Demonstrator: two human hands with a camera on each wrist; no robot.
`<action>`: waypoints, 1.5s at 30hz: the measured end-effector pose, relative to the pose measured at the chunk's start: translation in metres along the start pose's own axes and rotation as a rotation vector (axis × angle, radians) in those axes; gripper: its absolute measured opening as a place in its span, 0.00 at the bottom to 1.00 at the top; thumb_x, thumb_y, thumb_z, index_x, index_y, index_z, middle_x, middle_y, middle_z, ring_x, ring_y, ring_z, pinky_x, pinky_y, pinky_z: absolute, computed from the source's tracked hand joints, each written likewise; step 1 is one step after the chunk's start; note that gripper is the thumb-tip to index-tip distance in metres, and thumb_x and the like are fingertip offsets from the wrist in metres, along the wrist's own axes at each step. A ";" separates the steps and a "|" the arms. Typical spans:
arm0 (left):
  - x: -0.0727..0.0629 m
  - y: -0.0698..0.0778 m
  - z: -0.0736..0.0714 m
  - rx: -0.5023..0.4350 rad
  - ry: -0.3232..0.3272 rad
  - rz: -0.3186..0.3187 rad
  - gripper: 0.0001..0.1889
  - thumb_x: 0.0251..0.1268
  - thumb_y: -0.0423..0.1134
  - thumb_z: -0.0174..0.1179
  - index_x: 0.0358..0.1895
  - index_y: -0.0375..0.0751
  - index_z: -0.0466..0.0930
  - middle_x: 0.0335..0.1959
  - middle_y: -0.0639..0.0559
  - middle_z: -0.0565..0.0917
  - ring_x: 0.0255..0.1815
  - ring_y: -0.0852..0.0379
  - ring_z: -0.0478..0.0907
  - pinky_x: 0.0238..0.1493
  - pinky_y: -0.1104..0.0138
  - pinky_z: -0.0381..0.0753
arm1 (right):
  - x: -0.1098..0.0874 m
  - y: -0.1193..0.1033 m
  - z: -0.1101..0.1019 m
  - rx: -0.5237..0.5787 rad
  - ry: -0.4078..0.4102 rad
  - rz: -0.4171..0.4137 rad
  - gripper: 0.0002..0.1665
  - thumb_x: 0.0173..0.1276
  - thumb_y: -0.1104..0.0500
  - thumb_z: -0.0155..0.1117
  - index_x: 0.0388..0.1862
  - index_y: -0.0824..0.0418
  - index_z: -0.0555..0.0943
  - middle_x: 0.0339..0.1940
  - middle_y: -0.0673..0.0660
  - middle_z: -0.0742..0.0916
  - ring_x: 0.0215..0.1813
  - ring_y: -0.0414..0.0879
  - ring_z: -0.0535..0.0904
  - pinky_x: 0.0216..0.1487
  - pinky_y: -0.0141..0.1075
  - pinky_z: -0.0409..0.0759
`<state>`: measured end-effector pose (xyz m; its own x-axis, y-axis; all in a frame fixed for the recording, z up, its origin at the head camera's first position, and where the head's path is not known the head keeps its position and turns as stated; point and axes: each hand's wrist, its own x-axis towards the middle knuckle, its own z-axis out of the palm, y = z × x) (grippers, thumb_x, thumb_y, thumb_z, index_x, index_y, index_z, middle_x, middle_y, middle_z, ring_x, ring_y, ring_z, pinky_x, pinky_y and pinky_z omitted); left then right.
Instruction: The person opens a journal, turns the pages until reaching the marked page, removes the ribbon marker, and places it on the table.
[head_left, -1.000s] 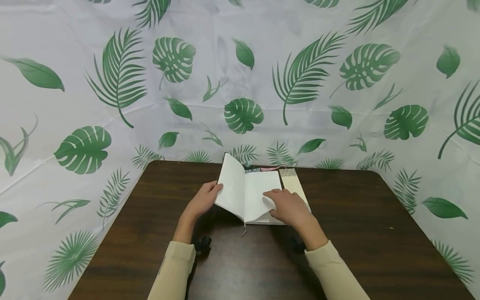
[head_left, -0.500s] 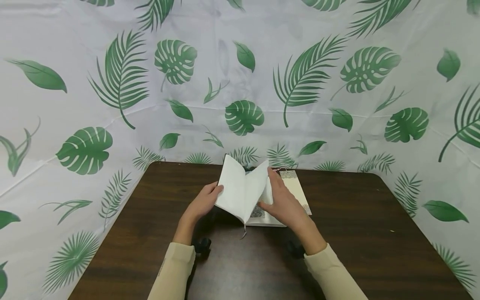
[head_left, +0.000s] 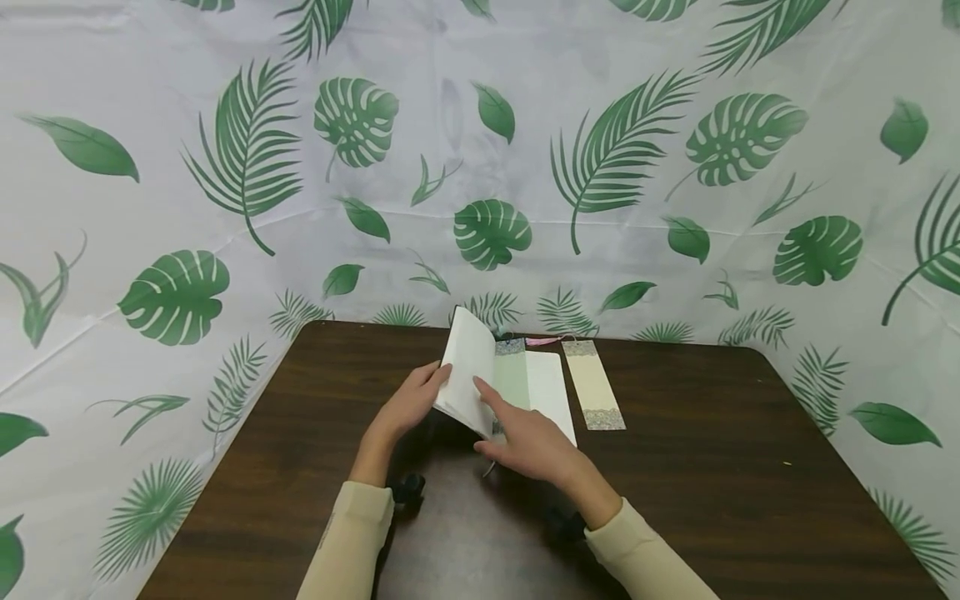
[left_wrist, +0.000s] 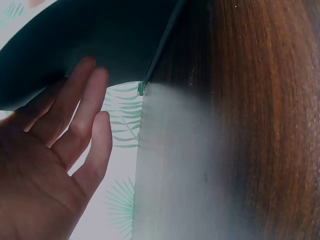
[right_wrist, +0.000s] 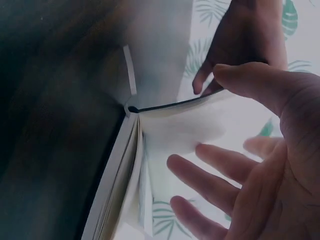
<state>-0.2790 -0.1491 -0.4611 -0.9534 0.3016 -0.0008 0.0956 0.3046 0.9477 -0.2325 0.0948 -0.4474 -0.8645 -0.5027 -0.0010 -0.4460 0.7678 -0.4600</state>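
An open notebook [head_left: 550, 387] with blank white pages lies at the table's far side, its left half raised. My left hand [head_left: 408, 404] grips that raised half, thumb over the pages and fingers behind the dark cover [left_wrist: 115, 40]. Against the turned page [head_left: 467, 362] rest the extended fingers of my right hand [head_left: 528, 437]; in the right wrist view they are spread and loosely bent. A pale green bookmark [head_left: 512, 379] with grey patterned ends lies on the right page along the fold, its lower end partly hidden by the hand.
Right of the notebook, a cream bookmark [head_left: 593, 385] with patterned ends lies on the dark wooden table [head_left: 712, 467]. A pink tassel [head_left: 543, 341] shows at the notebook's top edge. From the spine hangs a ribbon [right_wrist: 130, 70]. A leaf-print cloth [head_left: 412, 108] stands behind the table.
My right hand has lifted a page from the right side and carried it over to the left, uncovering the green bookmark. The left hand keeps its hold on the notebook.
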 end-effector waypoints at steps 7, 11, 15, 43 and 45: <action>0.004 -0.003 0.001 0.000 -0.038 0.042 0.32 0.87 0.62 0.46 0.75 0.40 0.75 0.59 0.41 0.87 0.53 0.52 0.84 0.65 0.48 0.81 | 0.001 0.001 0.001 -0.022 -0.041 -0.050 0.48 0.78 0.43 0.69 0.90 0.43 0.58 0.72 0.57 0.85 0.55 0.52 0.88 0.54 0.52 0.83; 0.004 -0.003 0.001 0.011 -0.021 0.047 0.29 0.88 0.57 0.47 0.73 0.38 0.76 0.57 0.40 0.87 0.51 0.51 0.84 0.62 0.50 0.81 | 0.002 0.002 0.001 -0.021 -0.045 -0.062 0.45 0.79 0.44 0.68 0.89 0.44 0.60 0.70 0.57 0.86 0.58 0.52 0.87 0.57 0.53 0.83; 0.004 -0.003 0.000 0.015 0.008 0.031 0.26 0.89 0.52 0.46 0.72 0.36 0.77 0.53 0.40 0.88 0.48 0.52 0.84 0.59 0.54 0.81 | 0.003 0.006 0.000 0.008 -0.055 -0.059 0.43 0.80 0.43 0.66 0.88 0.44 0.62 0.76 0.56 0.82 0.68 0.53 0.84 0.63 0.54 0.82; 0.004 -0.003 0.003 0.015 0.010 0.020 0.26 0.89 0.47 0.44 0.76 0.35 0.73 0.54 0.38 0.86 0.50 0.51 0.83 0.64 0.49 0.79 | 0.059 0.087 -0.007 0.610 0.179 0.433 0.43 0.80 0.54 0.63 0.86 0.68 0.60 0.66 0.74 0.83 0.48 0.54 0.88 0.42 0.38 0.87; 0.004 -0.001 0.003 0.011 0.010 0.017 0.26 0.88 0.47 0.44 0.76 0.35 0.73 0.54 0.39 0.86 0.50 0.51 0.83 0.64 0.50 0.78 | 0.059 0.087 -0.005 0.641 0.203 0.440 0.41 0.79 0.57 0.62 0.85 0.68 0.62 0.63 0.73 0.84 0.43 0.50 0.87 0.38 0.36 0.84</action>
<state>-0.2818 -0.1456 -0.4635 -0.9545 0.2976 0.0191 0.1153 0.3092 0.9440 -0.3239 0.1338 -0.4828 -0.9828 -0.0776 -0.1673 0.1120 0.4697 -0.8757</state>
